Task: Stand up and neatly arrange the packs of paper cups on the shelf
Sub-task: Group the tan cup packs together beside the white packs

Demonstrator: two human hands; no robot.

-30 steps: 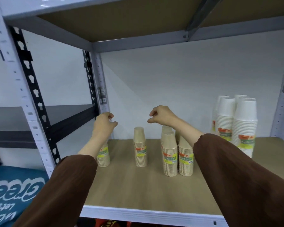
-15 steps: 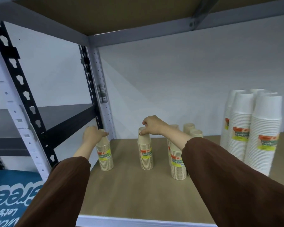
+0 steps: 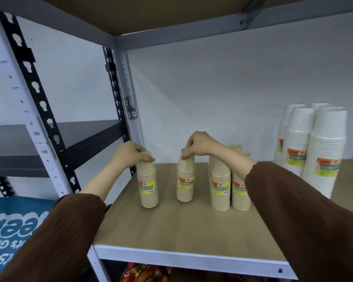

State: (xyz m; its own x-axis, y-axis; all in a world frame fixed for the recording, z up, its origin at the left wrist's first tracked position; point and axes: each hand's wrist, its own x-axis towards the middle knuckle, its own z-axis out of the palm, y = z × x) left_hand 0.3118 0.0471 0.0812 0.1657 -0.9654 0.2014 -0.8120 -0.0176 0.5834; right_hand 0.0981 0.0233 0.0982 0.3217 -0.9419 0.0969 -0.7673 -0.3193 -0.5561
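Your pale wood-grain shelf board [image 3: 171, 226] sits in a grey metal rack against a white wall. Near its left end, two wrapped stacks of ribbed tan paper cups stand upright and apart. Your left hand [image 3: 130, 154] curls over the top of the left pack [image 3: 148, 186]. Your right hand [image 3: 200, 145] pinches the top of the second pack [image 3: 185, 180]. A second ago both hands hung above them. Your right forearm crosses a cluster of tan packs [image 3: 221, 186]. Tall white cup packs [image 3: 322, 155] stand far right, and a blue printed bag [image 3: 12, 226] lies lower left.

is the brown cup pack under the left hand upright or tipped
Upright: the brown pack stands vertical on the shelf, the left hand gripping its top.
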